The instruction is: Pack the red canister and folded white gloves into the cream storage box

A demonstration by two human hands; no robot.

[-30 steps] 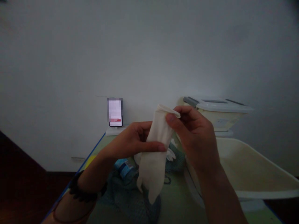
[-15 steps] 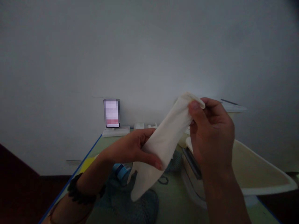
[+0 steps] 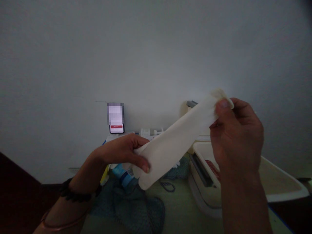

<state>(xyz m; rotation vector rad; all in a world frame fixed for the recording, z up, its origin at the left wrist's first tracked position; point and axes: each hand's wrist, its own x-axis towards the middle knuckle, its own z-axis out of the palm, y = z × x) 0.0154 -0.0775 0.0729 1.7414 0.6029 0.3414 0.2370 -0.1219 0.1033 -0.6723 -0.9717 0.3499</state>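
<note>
A cream rubber glove (image 3: 175, 143) is stretched slantwise between my two hands above the table. My left hand (image 3: 122, 151) pinches its lower finger end, thumb on top, fingers closed. My right hand (image 3: 235, 136) grips the rolled cuff at the upper right between thumb and forefinger. The glove is taut and lifted off the table.
A large cream plastic tub (image 3: 280, 190) stands at the right, with a lidded container behind my right hand. A phone (image 3: 116, 118) leans on the wall on a white stand. A blue-capped bottle (image 3: 122, 172) and a dark mesh bag (image 3: 136, 204) lie on the green table.
My right hand has pulled the cuff up and to the right, and my left hand has slid toward the finger end, so the hanging glove is now stretched out straight.
</note>
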